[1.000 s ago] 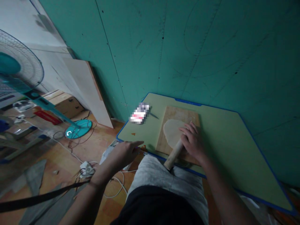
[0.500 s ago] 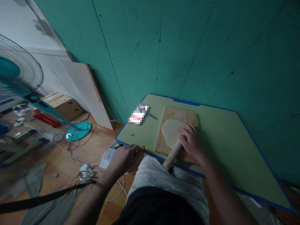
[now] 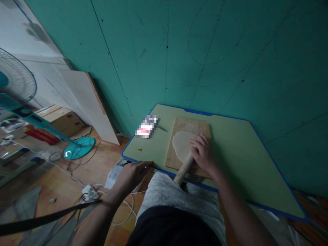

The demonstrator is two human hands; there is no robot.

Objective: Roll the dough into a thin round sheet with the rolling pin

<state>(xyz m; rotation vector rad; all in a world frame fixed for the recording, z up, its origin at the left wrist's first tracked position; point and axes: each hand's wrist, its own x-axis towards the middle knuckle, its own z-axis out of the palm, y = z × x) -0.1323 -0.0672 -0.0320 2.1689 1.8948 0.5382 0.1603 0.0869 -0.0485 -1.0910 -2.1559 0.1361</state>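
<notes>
Having neared an orange scrap (image 3: pixel 153 165), left fingers (image 3: pixel 142 164) leave grip unclear; right fingers (image 3: pixel 197 144) still clasp the rolling pin (image 3: pixel 183 169).

A teal fan (image 3: pixel 41 124) stands near a cardboard box (image 3: pixel 67 123).

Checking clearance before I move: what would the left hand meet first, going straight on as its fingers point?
The left hand would probably meet the orange scrap right by its fingers, then the wooden board; depth is unclear.
</notes>
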